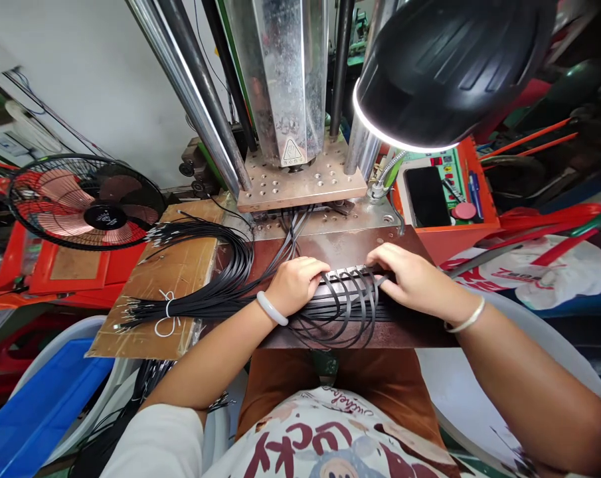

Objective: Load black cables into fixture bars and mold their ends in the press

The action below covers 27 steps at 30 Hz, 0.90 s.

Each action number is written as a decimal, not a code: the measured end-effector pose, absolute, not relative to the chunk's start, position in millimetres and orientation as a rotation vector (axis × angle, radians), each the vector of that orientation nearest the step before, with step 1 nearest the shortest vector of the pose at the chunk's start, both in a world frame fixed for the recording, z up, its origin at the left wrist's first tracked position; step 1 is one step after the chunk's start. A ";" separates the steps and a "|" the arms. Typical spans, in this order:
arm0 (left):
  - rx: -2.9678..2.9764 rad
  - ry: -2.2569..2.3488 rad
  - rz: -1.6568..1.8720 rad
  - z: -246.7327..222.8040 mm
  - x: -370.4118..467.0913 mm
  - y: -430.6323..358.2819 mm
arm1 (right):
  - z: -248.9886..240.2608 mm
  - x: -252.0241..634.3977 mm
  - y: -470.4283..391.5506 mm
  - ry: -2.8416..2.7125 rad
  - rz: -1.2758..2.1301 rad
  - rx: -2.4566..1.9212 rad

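A slotted metal bar (347,273) lies across the brown worktable in front of me, with several black cables (347,309) looping from it toward my body. My left hand (299,282) is closed at the bar's left end, thumb and forefinger pressed on it. At the opposite end my right hand (404,279) has its thumb and fingers around a cable beside the bar; its fingertips are partly hidden. More cables run left beneath my left wrist into a bundle (193,311), bound with a white tie (169,312).
Behind the bar stands a press with a drilled plate (305,189) and steel columns. A black lamp (444,73) hangs at upper right. Cardboard (190,249) supports cable ends at left, near a fan (88,202). An orange bin (472,222) holding a phone stands right.
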<state>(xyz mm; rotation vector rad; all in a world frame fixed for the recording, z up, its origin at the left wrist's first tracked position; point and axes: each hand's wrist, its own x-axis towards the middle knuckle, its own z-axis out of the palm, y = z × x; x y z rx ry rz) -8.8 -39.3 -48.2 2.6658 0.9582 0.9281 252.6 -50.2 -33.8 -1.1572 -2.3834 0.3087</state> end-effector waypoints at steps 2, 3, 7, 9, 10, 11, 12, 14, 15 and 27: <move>2.722 0.966 0.940 -46.3 -9.0 -41.4 | -29.0 264.7 -50.9 -2.319 0.384 -1.085; 2.761 0.968 0.930 -45.1 -9.0 -42.6 | -28.6 269.6 -50.9 -2.293 0.357 -1.059; 2.961 0.925 0.774 -43.7 -9.3 -45.0 | -40.1 273.4 -51.1 -2.163 -0.006 -1.191; 2.967 0.885 0.729 -45.0 -10.6 -43.3 | -47.1 267.3 -52.7 -2.066 -0.017 -1.225; 2.918 0.878 0.744 -45.2 -11.8 -41.8 | -49.5 263.9 -53.6 -2.036 0.046 -1.204; 2.843 0.876 0.775 -44.9 -13.4 -40.1 | -51.0 260.8 -54.3 -2.017 0.124 -1.170; 2.753 0.875 0.812 -43.7 -15.4 -38.4 | -51.6 258.5 -54.8 -2.013 0.200 -1.138; 2.572 0.889 0.883 -39.0 -20.2 -35.4 | -51.6 256.2 -54.4 -2.028 0.314 -1.098; 2.499 0.905 0.926 -36.0 -22.7 -34.4 | -51.2 256.0 -53.6 -2.047 0.345 -1.087; 2.271 1.183 1.377 -26.2 -34.9 -32.5 | -49.1 241.5 -51.5 -2.373 0.029 -1.032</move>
